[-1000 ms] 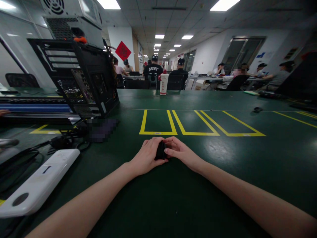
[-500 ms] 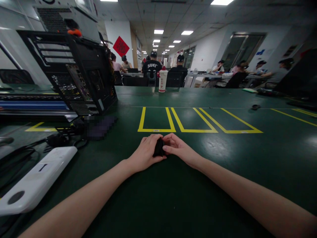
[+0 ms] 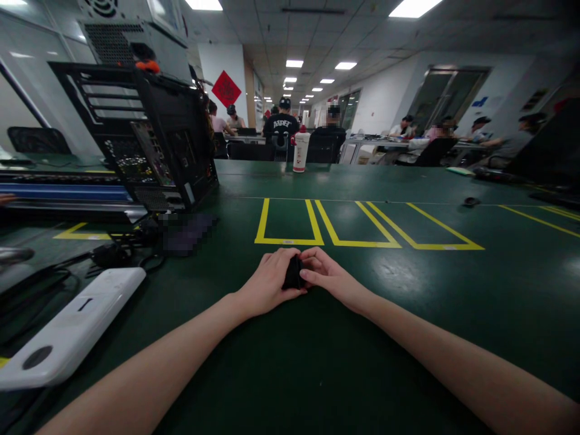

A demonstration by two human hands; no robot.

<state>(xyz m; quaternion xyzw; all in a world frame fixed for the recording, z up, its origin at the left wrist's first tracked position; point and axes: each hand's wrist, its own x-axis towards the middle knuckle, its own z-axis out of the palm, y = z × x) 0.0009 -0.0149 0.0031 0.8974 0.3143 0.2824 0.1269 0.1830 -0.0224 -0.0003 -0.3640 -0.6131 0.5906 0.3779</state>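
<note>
A small, dark black object [image 3: 292, 273] sits between my two hands, low over the green tabletop [image 3: 317, 362]; its exact kind cannot be made out. My left hand [image 3: 272, 278] wraps around its left side, fingers over the far edge and thumb along the near one. From the other side, my right hand [image 3: 327, 275] pinches its right edge with thumb and fingers. Most of the object is covered by the fingers. Just beyond the hands, yellow tape outlines [image 3: 290, 241] mark the table.
Leftward lie a white elongated device [image 3: 75, 329], black cables [image 3: 49, 281] and a black computer case [image 3: 176, 145]. A white cup [image 3: 300, 152] stands at the far edge. A small dark ring-shaped item [image 3: 471, 201] lies to the right. People [image 3: 281, 124] sit at tables beyond.
The view has shifted slightly, so the scene appears a little lower and further right. Both hands keep nearly the same hold on the black object.
</note>
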